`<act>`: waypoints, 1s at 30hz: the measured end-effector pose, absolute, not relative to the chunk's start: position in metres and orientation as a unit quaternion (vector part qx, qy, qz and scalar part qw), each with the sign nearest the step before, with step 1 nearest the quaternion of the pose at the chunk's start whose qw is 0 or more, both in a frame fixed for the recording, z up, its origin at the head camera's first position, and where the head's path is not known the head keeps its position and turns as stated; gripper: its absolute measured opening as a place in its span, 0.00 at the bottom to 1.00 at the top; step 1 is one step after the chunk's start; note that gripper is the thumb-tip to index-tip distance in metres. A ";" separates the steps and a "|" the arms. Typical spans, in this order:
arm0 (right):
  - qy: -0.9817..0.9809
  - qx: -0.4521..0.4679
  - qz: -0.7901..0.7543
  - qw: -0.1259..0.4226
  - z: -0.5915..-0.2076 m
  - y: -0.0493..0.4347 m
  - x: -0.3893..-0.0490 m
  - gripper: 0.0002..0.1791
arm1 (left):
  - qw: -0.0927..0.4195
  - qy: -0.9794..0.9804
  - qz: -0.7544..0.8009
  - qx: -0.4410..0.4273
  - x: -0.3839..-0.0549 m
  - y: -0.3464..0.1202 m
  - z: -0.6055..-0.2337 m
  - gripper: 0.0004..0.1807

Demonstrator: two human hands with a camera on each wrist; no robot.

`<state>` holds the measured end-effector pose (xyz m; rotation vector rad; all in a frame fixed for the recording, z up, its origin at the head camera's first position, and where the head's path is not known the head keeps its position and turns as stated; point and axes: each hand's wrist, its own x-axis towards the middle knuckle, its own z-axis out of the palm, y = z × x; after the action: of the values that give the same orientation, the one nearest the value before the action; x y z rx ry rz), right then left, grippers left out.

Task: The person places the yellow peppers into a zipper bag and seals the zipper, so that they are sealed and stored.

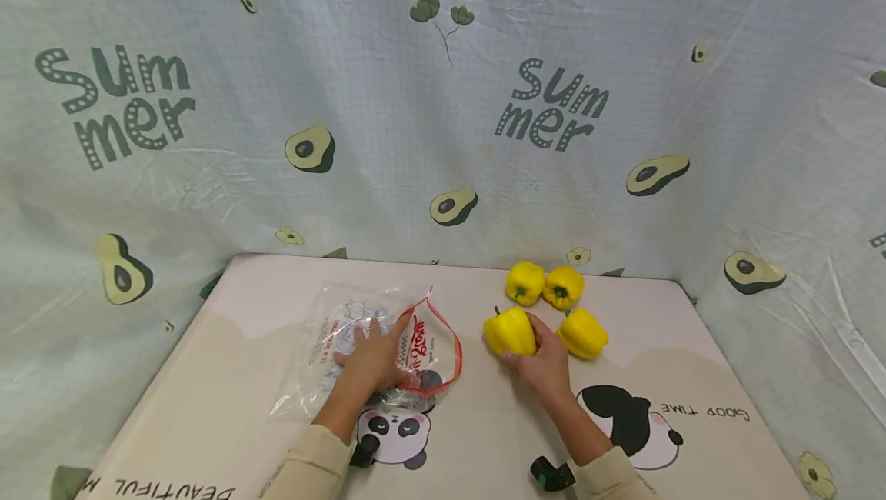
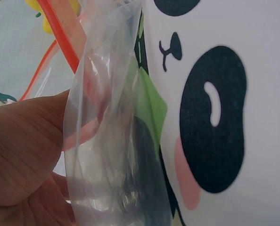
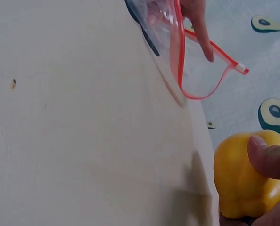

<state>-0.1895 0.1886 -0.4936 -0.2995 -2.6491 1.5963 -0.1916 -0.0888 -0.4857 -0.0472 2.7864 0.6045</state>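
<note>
My right hand point(image 1: 543, 361) grips a yellow bell pepper point(image 1: 511, 331), its thumb on the front and fingers around the far side. In the right wrist view, the thumb presses the side of this pepper point(image 3: 246, 172). To the left, a clear zip bag point(image 1: 311, 361) with a red-edged mouth lies with that mouth spread wide, facing right. My left hand point(image 1: 374, 361) rests on the bag with fingers spread, index finger and thumb at the opposite edges of the mouth. Clear plastic point(image 2: 107, 165) stands beside that thumb in the left wrist view.
Two yellow peppers point(image 1: 524, 283) point(image 1: 564, 287) sit side by side at the back of the table. Another pepper point(image 1: 583, 333) lies just right of my right hand. The printed tablecloth point(image 1: 228, 377) reaches a hanging patterned curtain point(image 1: 388, 200) behind.
</note>
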 end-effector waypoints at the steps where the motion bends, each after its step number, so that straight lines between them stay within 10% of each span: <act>1: -0.853 -0.095 0.512 0.017 -0.493 0.188 -0.189 0.46 | 0.144 0.967 0.209 -0.016 -0.192 -0.089 -0.486 0.62; 30: -0.851 -0.082 0.519 -0.003 -0.493 0.173 -0.186 0.47 | 0.143 0.967 0.209 -0.020 -0.191 -0.088 -0.482 0.62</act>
<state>-0.1861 0.1728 -0.4927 -0.2596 -2.6794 1.6328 -0.1907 -0.0880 -0.4821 -0.0566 2.7894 0.6019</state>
